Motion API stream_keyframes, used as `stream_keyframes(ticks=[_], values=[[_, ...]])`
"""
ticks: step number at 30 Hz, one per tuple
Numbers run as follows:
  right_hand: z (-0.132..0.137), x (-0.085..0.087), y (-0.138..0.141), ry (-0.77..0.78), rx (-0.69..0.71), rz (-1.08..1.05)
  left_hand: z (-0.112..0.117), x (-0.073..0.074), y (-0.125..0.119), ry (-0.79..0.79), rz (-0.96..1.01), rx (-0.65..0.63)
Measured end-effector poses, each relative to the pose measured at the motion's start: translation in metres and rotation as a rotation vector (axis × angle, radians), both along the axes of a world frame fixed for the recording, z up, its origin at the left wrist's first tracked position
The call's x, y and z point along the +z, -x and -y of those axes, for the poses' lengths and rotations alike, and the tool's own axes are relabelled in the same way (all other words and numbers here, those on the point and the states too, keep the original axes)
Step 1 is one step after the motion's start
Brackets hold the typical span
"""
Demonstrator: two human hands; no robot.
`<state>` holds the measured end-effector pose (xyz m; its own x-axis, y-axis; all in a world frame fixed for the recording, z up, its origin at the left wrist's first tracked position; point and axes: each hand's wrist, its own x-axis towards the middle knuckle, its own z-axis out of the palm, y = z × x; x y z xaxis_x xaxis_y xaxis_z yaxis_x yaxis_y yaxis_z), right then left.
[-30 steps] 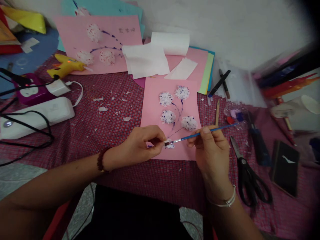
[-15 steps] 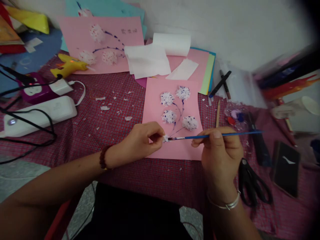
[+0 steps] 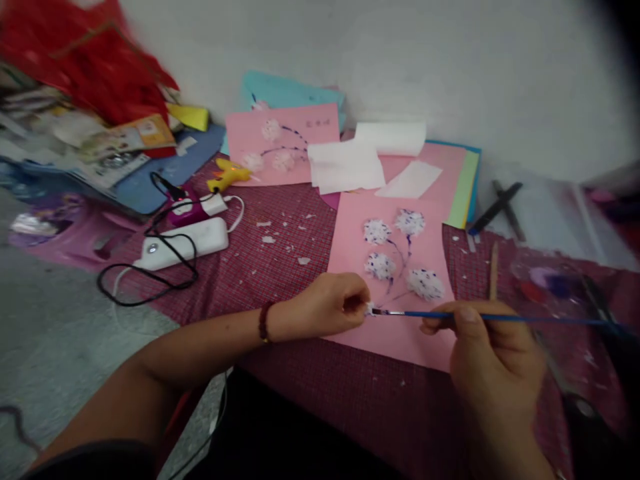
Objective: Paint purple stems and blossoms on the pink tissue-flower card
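A small, white, papery tuft (image 3: 371, 309) is pinched in the left hand's (image 3: 327, 303) grip over a pink paper sheet (image 3: 395, 339); a slim blue-handled paintbrush (image 3: 417, 313) is clasped by the right hand (image 3: 493, 357). Should the brush slip, the sheet could be smudged.

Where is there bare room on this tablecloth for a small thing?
Mostly bare: the tablecloth between the pink sheet and the dark clothing, with tiny scraps; also between the white box and the left forearm. Crowded: right of the sheet, with pens and a wooden stick.
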<state>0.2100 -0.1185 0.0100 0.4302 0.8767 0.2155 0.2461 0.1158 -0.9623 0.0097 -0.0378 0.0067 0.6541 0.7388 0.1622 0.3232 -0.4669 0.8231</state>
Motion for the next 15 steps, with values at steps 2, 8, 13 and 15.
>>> stream_keyframes(ticks=[2,8,13,15], values=[[-0.003,-0.002,-0.003,-0.025,-0.041,-0.055,-0.004,-0.002,0.001,-0.067,-0.053,-0.014],[-0.014,-0.003,-0.012,-0.123,-0.089,-0.343,-0.037,-0.001,0.014,-0.345,-0.199,0.071],[-0.020,-0.007,-0.018,-0.126,-0.073,-0.358,-0.093,0.010,0.082,-0.288,-0.423,0.224],[-0.021,-0.009,-0.019,-0.138,-0.039,-0.370,-0.108,0.010,0.112,-0.186,-0.477,0.294]])
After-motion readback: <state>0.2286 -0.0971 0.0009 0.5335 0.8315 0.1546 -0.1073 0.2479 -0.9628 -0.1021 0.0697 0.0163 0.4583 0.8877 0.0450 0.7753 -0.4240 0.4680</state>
